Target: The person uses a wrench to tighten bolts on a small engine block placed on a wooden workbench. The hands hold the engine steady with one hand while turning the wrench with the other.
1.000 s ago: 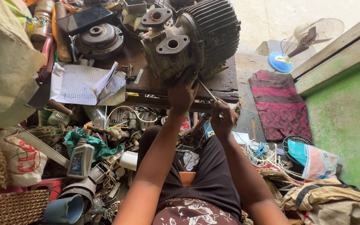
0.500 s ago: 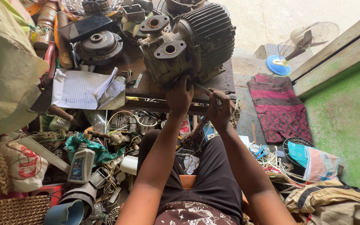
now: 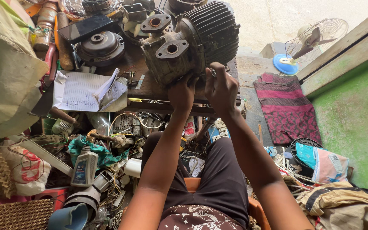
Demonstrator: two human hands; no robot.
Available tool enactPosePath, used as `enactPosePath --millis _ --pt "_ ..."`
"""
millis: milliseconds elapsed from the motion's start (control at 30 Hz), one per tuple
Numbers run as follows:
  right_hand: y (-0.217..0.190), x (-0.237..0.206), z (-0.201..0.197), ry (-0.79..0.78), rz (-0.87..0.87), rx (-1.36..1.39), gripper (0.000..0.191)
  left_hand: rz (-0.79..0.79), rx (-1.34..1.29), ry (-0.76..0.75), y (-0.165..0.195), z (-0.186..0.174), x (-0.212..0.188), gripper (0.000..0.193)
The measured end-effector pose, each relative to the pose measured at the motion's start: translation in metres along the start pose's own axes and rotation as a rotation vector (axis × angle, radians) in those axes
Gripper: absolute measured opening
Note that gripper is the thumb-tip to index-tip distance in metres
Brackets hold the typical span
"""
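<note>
At the bottom centre of the frame the person's dark shorts and patterned shirt hem showed above an orange seat; both forearms rose from there toward the middle of the frame; at the lower left lay a woven basket, a grey oil bottle and a tangle of wires and scrap; at the lower right lay crumpled cloth and a pale blue bag; just above centre the left hand pressed against the underside of the pump motor, its fingers hidden against the casting, so I could not tell how it gripped; beside it the right hand was curled closed around a small metal tool at the motor's near edge; the pump motor, rusty at its flanged end and dark and ribbed behind, sat at the front edge of the wooden table in the upper centre; left of it on the table lay lined paper, a round metal cover and a black phone; further off at the right lay a red striped mat on the floor, and in the upper right stood a small fan.
</note>
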State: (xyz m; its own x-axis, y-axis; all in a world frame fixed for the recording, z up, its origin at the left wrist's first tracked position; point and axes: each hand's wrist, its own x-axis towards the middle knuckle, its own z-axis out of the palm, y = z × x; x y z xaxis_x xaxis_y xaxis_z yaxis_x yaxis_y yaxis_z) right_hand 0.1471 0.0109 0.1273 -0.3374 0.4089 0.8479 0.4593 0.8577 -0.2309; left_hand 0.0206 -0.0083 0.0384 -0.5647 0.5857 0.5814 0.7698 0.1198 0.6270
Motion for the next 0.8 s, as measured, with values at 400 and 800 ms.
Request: enactPosePath --millis 400,800 --pt "-0.005 -0.084 -0.025 0.0 -0.02 -0.057 0.022 0.036 -0.086 -0.06 -0.012 0.003 -0.002 0.026" --pt "0.003 -0.134 -0.002 -0.254 0.334 -0.093 0.02 0.07 -0.18 -0.11 -0.013 -0.002 0.006 0.027"
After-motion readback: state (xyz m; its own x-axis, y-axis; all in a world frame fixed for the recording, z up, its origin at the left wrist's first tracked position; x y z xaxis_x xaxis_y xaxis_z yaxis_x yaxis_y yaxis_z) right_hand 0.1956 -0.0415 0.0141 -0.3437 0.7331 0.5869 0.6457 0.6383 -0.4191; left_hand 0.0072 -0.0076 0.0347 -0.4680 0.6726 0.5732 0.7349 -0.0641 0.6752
